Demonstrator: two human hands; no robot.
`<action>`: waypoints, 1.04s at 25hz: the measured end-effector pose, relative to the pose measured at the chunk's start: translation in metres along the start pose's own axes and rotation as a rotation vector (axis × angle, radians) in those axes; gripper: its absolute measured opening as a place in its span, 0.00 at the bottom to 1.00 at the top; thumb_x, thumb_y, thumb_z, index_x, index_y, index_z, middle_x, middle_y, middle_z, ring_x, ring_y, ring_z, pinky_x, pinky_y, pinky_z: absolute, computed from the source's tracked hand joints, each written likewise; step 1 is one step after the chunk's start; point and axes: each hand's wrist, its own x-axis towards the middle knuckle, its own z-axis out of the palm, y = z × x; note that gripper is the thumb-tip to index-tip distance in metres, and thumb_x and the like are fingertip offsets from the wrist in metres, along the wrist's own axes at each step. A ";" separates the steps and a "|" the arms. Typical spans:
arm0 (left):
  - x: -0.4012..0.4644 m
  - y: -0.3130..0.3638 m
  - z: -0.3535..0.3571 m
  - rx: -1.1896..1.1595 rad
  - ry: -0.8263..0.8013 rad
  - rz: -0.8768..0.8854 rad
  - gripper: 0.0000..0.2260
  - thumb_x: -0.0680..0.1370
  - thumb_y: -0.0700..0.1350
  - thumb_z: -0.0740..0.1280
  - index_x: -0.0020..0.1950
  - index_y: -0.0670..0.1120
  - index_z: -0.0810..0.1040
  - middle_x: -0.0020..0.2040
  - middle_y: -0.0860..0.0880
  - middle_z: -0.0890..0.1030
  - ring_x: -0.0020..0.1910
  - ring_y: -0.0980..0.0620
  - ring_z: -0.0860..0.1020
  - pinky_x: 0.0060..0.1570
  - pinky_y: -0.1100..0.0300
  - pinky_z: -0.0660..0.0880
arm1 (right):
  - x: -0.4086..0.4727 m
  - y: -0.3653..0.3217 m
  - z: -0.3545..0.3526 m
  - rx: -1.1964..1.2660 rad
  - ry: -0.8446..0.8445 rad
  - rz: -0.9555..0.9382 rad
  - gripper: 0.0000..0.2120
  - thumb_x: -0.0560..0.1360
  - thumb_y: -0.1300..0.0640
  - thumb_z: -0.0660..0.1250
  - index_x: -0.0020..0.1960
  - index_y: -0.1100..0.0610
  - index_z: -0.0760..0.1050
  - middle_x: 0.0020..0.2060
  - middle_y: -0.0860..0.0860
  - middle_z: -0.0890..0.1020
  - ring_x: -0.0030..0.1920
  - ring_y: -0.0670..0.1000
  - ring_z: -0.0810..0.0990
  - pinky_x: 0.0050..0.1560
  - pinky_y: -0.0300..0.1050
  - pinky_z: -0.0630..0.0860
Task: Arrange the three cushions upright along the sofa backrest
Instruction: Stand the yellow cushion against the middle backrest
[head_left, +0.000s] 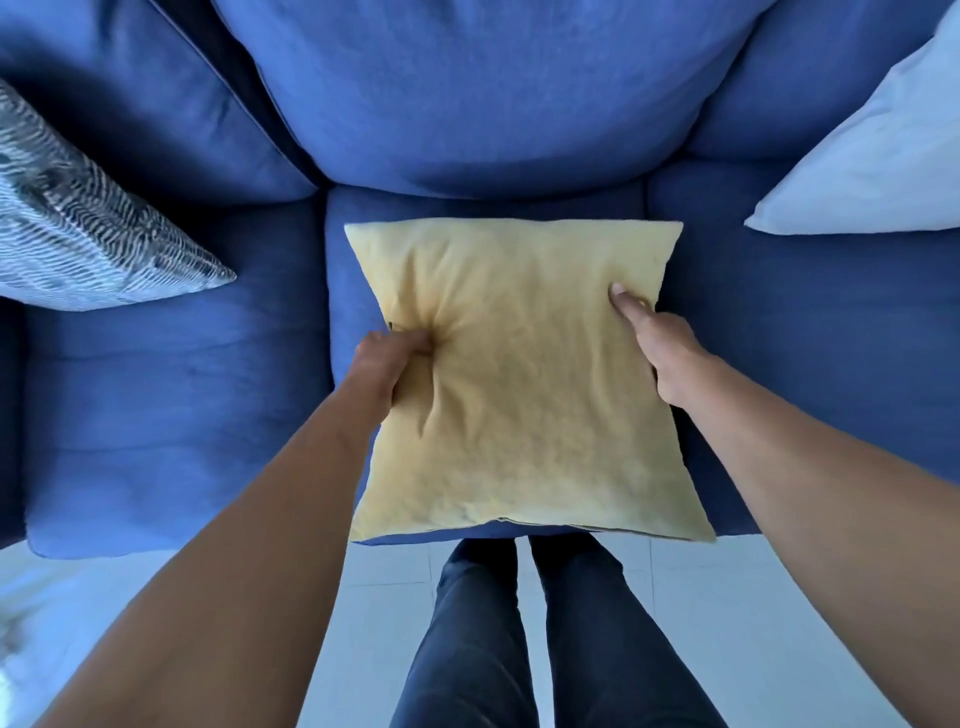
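Observation:
A yellow cushion lies nearly flat over the middle seat of the blue sofa, its near edge past the seat front. My left hand pinches its left edge, bunching the fabric. On its right edge sits my right hand, thumb on top and fingers hidden underneath. A grey striped cushion leans at the left against the backrest. At the far right leans a white cushion, partly cut off by the frame.
The sofa's three back pads fill the top of the view. Pale tiled floor lies in front of the seat, where my legs in dark trousers stand. A blurred white thing sits at the lower left corner.

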 end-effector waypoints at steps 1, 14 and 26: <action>-0.008 0.003 -0.002 -0.046 -0.046 -0.024 0.23 0.66 0.46 0.75 0.61 0.44 0.84 0.55 0.45 0.87 0.55 0.42 0.84 0.62 0.45 0.80 | -0.006 -0.003 -0.002 0.012 -0.044 -0.014 0.46 0.63 0.26 0.74 0.70 0.55 0.76 0.61 0.51 0.84 0.58 0.55 0.83 0.57 0.53 0.79; -0.070 0.061 -0.057 -0.244 0.041 0.547 0.27 0.61 0.33 0.70 0.60 0.37 0.81 0.53 0.39 0.88 0.56 0.38 0.86 0.56 0.42 0.82 | -0.096 -0.073 -0.017 0.368 -0.124 -0.647 0.25 0.74 0.51 0.75 0.69 0.57 0.77 0.64 0.55 0.85 0.66 0.54 0.83 0.67 0.55 0.77; -0.043 0.074 -0.027 -0.117 0.083 0.453 0.24 0.68 0.40 0.72 0.65 0.48 0.80 0.57 0.49 0.87 0.58 0.48 0.83 0.56 0.51 0.80 | -0.062 -0.084 0.001 0.242 0.022 -0.476 0.14 0.75 0.54 0.72 0.60 0.52 0.77 0.50 0.46 0.84 0.47 0.47 0.81 0.40 0.41 0.72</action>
